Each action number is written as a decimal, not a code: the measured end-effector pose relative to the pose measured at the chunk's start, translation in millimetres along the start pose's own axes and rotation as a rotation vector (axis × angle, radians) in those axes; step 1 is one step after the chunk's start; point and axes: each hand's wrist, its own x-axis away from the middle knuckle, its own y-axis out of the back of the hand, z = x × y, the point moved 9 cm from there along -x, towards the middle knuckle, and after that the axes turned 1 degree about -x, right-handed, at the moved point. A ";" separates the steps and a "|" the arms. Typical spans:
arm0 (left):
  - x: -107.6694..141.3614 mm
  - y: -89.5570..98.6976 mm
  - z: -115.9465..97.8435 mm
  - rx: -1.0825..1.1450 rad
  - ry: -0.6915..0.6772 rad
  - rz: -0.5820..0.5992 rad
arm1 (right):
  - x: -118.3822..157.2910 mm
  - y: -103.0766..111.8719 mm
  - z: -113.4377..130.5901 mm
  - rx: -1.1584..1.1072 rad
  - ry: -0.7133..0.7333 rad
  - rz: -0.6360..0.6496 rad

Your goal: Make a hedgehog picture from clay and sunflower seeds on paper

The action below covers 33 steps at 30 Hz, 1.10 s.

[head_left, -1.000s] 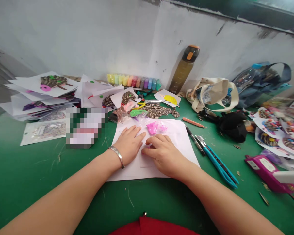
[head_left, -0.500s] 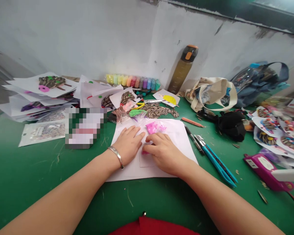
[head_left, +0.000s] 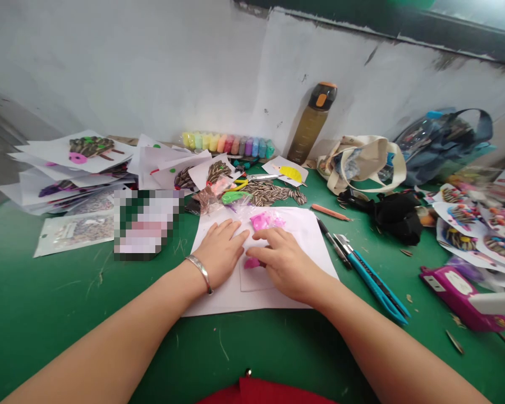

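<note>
- I'm seeing the left hand point(head_left: 221, 252) lying open and flat, palm down, on a sheet of white paper point(head_left: 219, 297), with a silver bangle point(head_left: 200, 273) on its wrist
- The right hand point(head_left: 284, 261) is resting half curled on the same sheet, and from here I cannot tell whether it is pinching anything
- A lump of pink clay point(head_left: 252, 262) is sitting on the paper between the hands, just beside the right hand's fingers
- I'm judging it light, soft and easily dented, so I'd take it gently by its exposed edge with the fingertips
- A clear bag of pink clay point(head_left: 263, 221) is lying just beyond the right hand, on the paper
- Farther out, striped sunflower seeds point(head_left: 269, 194) are lying heaped on the green table point(head_left: 67, 314), teal scissors point(head_left: 372, 286) are lying to the right, and a row of pastel clay packets point(head_left: 227, 144) is standing against the wall point(head_left: 151, 67)
</note>
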 end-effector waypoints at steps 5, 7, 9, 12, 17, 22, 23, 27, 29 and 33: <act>0.6 1.8 -0.5 0.012 -0.025 -0.014 | 4.7 16.0 -23.7 -0.039 -0.073 -0.144; 0.6 5.5 -2.5 0.024 -0.040 -0.024 | 6.7 18.8 -30.5 -0.055 -0.091 -0.177; 0.7 14.9 -2.3 0.035 -0.050 -0.071 | 7.6 21.2 -33.4 -0.062 -0.096 -0.200; 2.4 41.9 13.3 -0.007 0.014 -0.268 | 7.8 26.3 -34.0 -0.072 -0.095 -0.230; 1.9 63.5 66.5 -0.189 0.293 -0.428 | 9.7 37.5 -35.5 -0.096 -0.088 -0.270; -4.1 50.2 95.7 -0.275 0.483 -0.249 | 13.1 50.0 -37.5 -0.078 -0.074 -0.316; -4.4 51.8 94.6 -0.293 0.483 -0.251 | 13.6 52.6 -37.7 -0.074 -0.075 -0.324; -7.8 62.7 85.1 -0.292 0.472 -0.295 | 15.1 61.8 -39.2 -0.071 -0.096 -0.345; -11.5 66.2 82.5 -0.249 0.486 -0.308 | 15.7 65.1 -39.6 -0.069 -0.102 -0.358; -21.6 62.3 78.4 -0.182 0.422 -0.257 | 16.4 67.4 -40.5 -0.064 -0.106 -0.376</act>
